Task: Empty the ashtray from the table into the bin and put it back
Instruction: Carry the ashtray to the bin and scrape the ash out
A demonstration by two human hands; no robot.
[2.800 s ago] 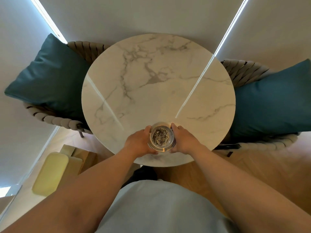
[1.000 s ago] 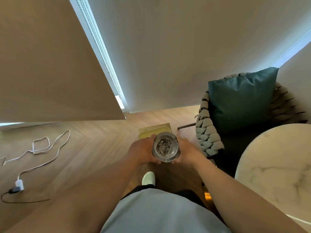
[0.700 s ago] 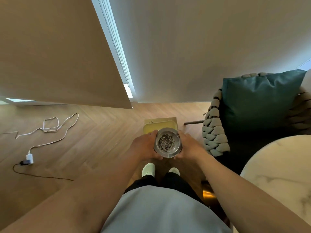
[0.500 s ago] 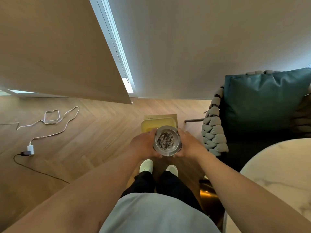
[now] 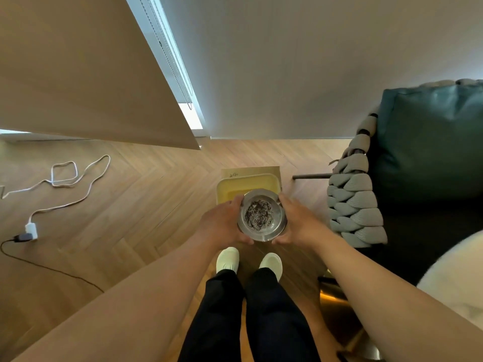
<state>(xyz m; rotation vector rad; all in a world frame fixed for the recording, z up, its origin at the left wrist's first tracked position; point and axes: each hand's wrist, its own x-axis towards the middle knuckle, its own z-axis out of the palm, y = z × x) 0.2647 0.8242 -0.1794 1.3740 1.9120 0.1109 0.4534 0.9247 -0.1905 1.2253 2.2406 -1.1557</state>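
Note:
A round metal ashtray (image 5: 262, 217) holds a heap of dark ash and sits level between both palms. My left hand (image 5: 224, 222) cups its left side and my right hand (image 5: 297, 222) cups its right side. Just beyond it on the floor stands a yellow bin (image 5: 245, 184) with its lid on, backed by a cardboard piece; the ashtray hides the bin's near edge. The marble table (image 5: 454, 283) shows only as a blurred white edge at the lower right.
A woven grey chair (image 5: 352, 205) with a teal cushion (image 5: 428, 142) stands on the right. A white cable and charger (image 5: 30, 228) lie on the wooden floor at the left. My feet in pale shoes (image 5: 227, 259) stand just short of the bin. A wall and a window blind lie ahead.
Both hands lifted the ashtray off the table and carried it leftwards. The view turned from the table to the floor, and the bin has come closer beneath the ashtray.

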